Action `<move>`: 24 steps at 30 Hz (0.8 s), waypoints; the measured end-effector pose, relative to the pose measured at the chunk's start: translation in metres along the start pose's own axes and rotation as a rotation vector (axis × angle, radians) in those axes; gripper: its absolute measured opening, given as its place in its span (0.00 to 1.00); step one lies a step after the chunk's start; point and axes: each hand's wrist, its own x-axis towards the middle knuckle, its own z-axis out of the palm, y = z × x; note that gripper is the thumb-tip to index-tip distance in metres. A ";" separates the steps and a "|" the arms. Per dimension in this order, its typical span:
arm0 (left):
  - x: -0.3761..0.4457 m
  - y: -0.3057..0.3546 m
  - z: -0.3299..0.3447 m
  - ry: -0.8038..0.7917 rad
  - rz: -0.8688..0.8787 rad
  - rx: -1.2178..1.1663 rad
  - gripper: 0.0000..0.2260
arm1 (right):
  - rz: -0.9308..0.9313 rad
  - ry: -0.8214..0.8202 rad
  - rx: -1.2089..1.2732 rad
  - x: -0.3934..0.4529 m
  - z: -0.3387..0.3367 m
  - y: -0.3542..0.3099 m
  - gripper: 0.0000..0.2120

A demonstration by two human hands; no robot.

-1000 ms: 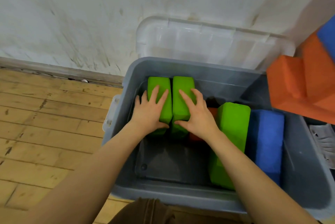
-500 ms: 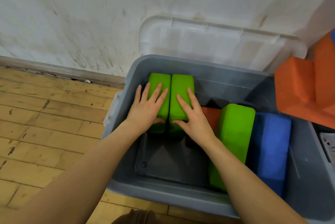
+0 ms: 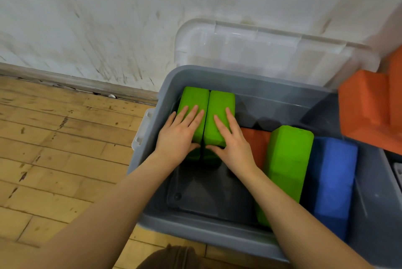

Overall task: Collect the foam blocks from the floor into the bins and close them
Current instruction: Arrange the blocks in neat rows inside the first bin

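Fingers (image 3: 191, 116) straight and spread, laid flat on top of two green foam blocks inside the grey bin (image 3: 195, 228). Left to right: wooden floor (image 3: 54, 149) under a scuffed white wall (image 3: 97, 18); white latch handle (image 3: 142, 129) on the bin's left end. Left hand (image 3: 179, 136) pressing on the left green block (image 3: 194, 101), thumb tucked against its near face. Right hand (image 3: 231, 140) flat on the right green block (image 3: 223, 103), thumb likewise at the near edge. Both blocks upright, touching side by side in the bin's far left corner. Further right in the bin: orange block (image 3: 257, 144) low down, taller green block (image 3: 289, 160) beside it, then blue block (image 3: 335, 181) touching that one. Clear lid (image 3: 261, 51) leaning upright on the wall behind the bin. Large orange foam piece (image 3: 369, 112) overhanging the bin's far right corner.
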 end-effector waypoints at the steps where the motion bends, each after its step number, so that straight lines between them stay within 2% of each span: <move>1: -0.001 0.000 -0.003 -0.022 -0.013 0.010 0.40 | 0.020 -0.018 -0.037 0.001 -0.003 -0.003 0.41; 4: 0.000 0.000 -0.011 -0.117 -0.028 0.057 0.41 | 0.045 -0.105 -0.111 0.006 -0.018 -0.009 0.39; 8: -0.002 0.004 -0.017 -0.193 -0.001 0.001 0.40 | 0.028 -0.257 -0.222 -0.001 -0.048 -0.003 0.38; 10: 0.000 0.010 -0.021 -0.210 0.003 -0.002 0.41 | 0.015 -0.199 -0.258 -0.009 -0.068 0.002 0.36; 13: 0.007 0.029 -0.028 -0.205 0.063 0.096 0.45 | 0.000 0.009 -0.347 -0.024 -0.102 0.018 0.29; 17: 0.024 0.075 -0.032 -0.107 0.172 -0.024 0.40 | 0.122 0.115 -0.427 -0.059 -0.139 0.044 0.26; 20: 0.039 0.116 -0.030 0.015 0.272 -0.166 0.37 | 0.200 0.075 -0.474 -0.086 -0.154 0.062 0.26; 24: 0.068 0.161 -0.023 -0.059 0.290 -0.208 0.34 | 0.384 -0.051 -0.487 -0.100 -0.163 0.077 0.32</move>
